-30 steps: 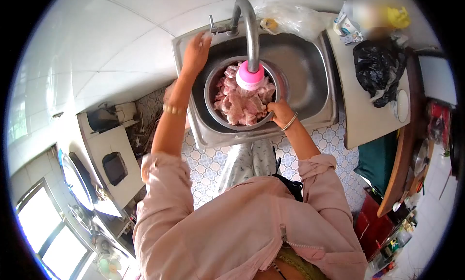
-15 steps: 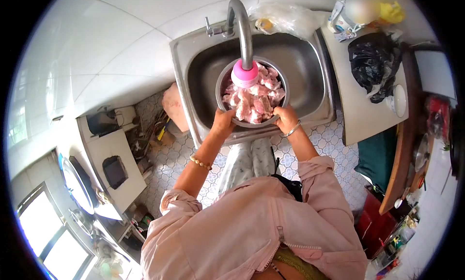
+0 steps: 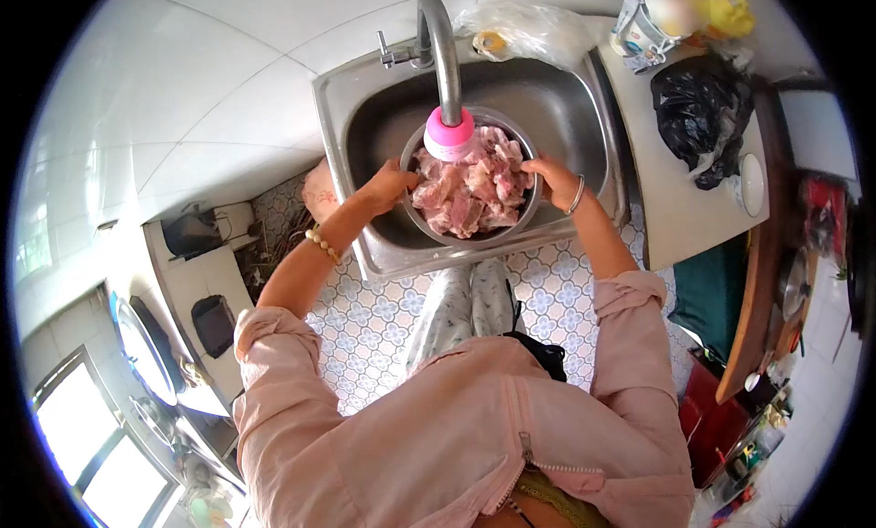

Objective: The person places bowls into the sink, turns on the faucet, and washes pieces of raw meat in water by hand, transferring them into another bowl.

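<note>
A round metal bowl (image 3: 425, 229) full of raw meat pieces (image 3: 471, 192) stands in the steel sink (image 3: 570, 117). My left hand (image 3: 388, 185) grips the bowl's left rim. On the opposite side, my right hand (image 3: 549, 177) has its thumb and fingers on the right rim. The faucet (image 3: 443, 62) arches over the bowl, and its pink spray head (image 3: 450, 134) hides part of the meat. Its lever (image 3: 385, 52) is at the left, apart from both hands.
A clear plastic bag (image 3: 534, 33) lies behind the sink. On the counter (image 3: 662, 213) to the right are a black plastic bag (image 3: 701, 117), a white bowl (image 3: 751, 185) and a printed packet (image 3: 641, 33). A cabinet (image 3: 210, 286) stands at the left.
My left hand has come from beside the faucet lever down to the bowl's left rim. Both hands have since moved up along the bowl's sides. The bowl has shifted right relative to the spray head.
</note>
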The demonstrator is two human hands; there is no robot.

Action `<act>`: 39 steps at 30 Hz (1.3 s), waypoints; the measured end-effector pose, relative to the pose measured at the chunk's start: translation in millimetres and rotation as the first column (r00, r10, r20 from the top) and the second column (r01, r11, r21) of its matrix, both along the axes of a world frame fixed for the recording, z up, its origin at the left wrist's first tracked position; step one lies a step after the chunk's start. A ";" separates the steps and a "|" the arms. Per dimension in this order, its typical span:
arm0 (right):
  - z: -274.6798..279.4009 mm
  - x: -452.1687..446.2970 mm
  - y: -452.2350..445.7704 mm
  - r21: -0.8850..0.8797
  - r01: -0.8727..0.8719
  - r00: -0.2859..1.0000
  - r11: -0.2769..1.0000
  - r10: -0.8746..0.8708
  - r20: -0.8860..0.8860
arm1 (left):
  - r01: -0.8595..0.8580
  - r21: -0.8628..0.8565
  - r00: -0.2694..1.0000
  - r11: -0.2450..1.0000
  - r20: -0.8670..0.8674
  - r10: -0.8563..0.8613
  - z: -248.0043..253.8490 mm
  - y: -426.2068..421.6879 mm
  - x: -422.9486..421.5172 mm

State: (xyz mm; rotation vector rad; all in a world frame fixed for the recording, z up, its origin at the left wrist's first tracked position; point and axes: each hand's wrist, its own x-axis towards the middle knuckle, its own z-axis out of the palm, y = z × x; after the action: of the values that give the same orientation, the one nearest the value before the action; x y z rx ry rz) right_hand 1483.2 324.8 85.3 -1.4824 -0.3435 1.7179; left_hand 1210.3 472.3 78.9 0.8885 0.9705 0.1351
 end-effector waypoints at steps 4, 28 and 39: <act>13.3 -5.1 5.3 -0.047 -0.114 0.993 0.992 0.113 -0.029 | 0.306 0.210 0.952 0.929 -0.067 -0.299 5.3 27.4 7.5; -5.5 -70.5 -63.1 -0.054 0.379 0.889 0.924 -0.379 -0.256 | 0.482 0.811 0.874 0.332 -0.473 -0.115 49.0 -54.6 80.7; -30.5 -80.1 -68.6 0.143 0.548 0.775 0.824 -0.436 -0.458 | 0.416 0.904 0.908 0.092 -0.409 -0.092 61.4 -122.6 86.6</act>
State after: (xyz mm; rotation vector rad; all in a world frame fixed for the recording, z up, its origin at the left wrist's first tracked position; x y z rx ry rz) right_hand 1403.1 256.2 54.8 -0.8740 0.0474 1.4225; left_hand 1296.9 349.7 140.3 2.4381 0.8488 0.4055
